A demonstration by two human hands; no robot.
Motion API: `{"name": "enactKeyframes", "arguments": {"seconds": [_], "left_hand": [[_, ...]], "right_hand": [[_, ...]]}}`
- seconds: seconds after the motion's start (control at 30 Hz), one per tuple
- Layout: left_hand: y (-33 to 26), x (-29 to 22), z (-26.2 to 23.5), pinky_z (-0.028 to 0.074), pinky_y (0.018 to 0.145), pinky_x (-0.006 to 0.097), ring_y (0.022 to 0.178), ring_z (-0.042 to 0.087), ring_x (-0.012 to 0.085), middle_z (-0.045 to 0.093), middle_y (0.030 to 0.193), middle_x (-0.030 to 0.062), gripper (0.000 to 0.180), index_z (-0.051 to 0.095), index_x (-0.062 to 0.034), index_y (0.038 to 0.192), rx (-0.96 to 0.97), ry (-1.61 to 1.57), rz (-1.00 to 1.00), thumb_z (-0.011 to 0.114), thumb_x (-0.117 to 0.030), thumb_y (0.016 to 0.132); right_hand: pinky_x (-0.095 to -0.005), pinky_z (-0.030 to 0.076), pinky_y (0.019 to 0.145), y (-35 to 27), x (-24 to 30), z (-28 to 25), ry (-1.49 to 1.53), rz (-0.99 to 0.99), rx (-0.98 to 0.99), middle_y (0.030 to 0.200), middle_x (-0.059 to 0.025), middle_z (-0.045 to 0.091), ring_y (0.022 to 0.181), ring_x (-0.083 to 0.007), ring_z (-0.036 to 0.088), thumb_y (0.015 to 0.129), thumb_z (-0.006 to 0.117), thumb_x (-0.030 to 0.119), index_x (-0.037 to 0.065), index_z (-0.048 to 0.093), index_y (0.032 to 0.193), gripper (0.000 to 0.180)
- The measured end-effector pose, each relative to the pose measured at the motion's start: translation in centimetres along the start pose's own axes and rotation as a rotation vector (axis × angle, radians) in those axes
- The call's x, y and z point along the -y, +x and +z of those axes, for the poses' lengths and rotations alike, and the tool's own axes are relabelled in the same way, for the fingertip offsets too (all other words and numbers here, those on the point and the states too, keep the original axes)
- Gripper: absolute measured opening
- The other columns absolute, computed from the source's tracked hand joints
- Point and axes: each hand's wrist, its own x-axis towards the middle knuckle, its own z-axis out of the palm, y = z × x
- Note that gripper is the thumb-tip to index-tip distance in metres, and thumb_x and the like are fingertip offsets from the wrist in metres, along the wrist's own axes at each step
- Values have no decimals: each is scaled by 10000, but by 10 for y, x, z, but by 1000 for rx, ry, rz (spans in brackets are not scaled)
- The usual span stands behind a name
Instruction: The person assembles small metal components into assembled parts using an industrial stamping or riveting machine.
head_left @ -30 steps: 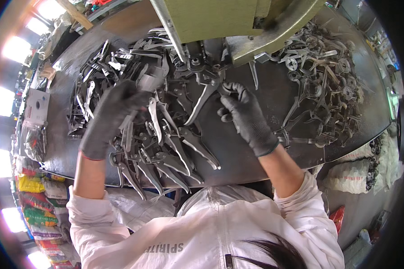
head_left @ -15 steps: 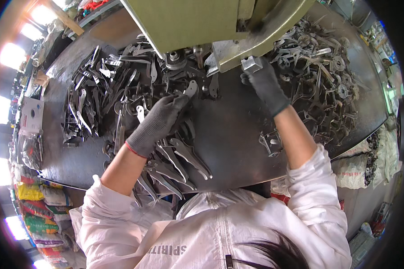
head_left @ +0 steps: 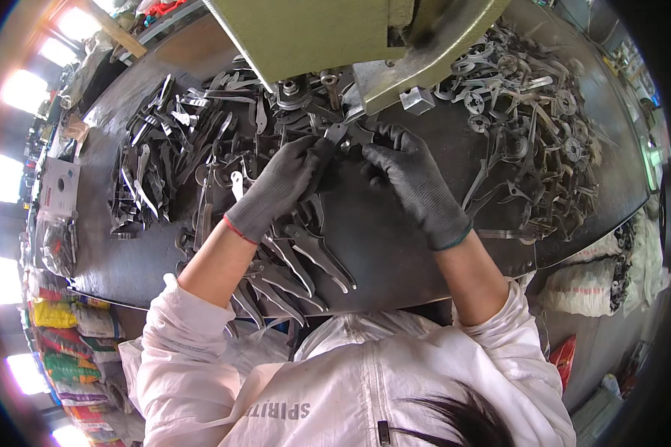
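My left hand (head_left: 283, 173), in a grey glove with a red cuff, is closed on a flat metal lever (head_left: 337, 132) whose rounded end pokes out past the fingers. Facing it, my right hand (head_left: 411, 170), gloved too, pinches at a dark flat metal plate (head_left: 361, 134); the fingers partly hide where they meet. Both hands are beneath the green machine head (head_left: 320, 37), close to its bolt-like steel tooling (head_left: 330, 89). A shiny metal block (head_left: 417, 100) rests beside the machine, beyond my right hand. Below my left wrist lie several assembled plier-like tools (head_left: 317, 257).
Loose dark levers (head_left: 153, 171) are heaped on the left of the metal table (head_left: 380, 253). Another pile, of thin metal parts with ring-shaped pieces (head_left: 533, 134), covers the right side. Stacked colourful sacks (head_left: 71, 350) stand at far left, and a white sack (head_left: 581, 287) at right.
My right hand has left the metal block and come left and nearer to the dark plate. My left hand has shifted slightly right and up with the lever, bringing both hands close together.
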Motion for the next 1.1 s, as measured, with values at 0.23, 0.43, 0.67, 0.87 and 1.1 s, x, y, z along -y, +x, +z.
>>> {"name": "enactKeyframes", "arguments": {"seconds": [0.23,0.43,0.67,0.87,1.1], "left_hand": [[17,12,0,515,715,325,847,633,212,632,926,144,297,501,64,1144,-128,357,-159,486,-154,943],[-8,-30,-62,496,696,387,794,630,354,638,837,211,272,618,-29,1014,-563,956,158,551,-261,889],[-58,29,-204,502,815,416,967,625,310,650,1027,140,242,653,-150,1035,-628,1556,-555,527,-203,835],[-61,37,-203,492,865,410,1019,604,326,639,1073,144,290,662,-144,1061,-564,1478,-615,562,-243,808],[-90,21,-203,487,716,331,798,625,213,655,835,136,289,662,-3,959,-527,1023,-309,609,-214,769]], "right_hand": [[-209,454,529,18,-49,-1,120,-153,52,866,-33,578,629,-72,554,876,520,2,-33,527,1108,234],[-214,477,522,6,-33,-1,45,5,-40,837,-47,550,626,-97,574,872,521,17,-36,475,1198,333],[-201,478,510,2,-33,7,23,35,-28,842,-48,556,599,-88,573,886,532,38,-27,467,1223,349],[-199,472,481,-5,-16,6,67,19,2,850,-59,572,590,-94,585,883,548,33,-33,463,1222,356],[-204,469,481,-5,-30,-3,50,100,-10,844,-63,589,577,-87,577,886,538,45,-46,466,1214,348]]}}
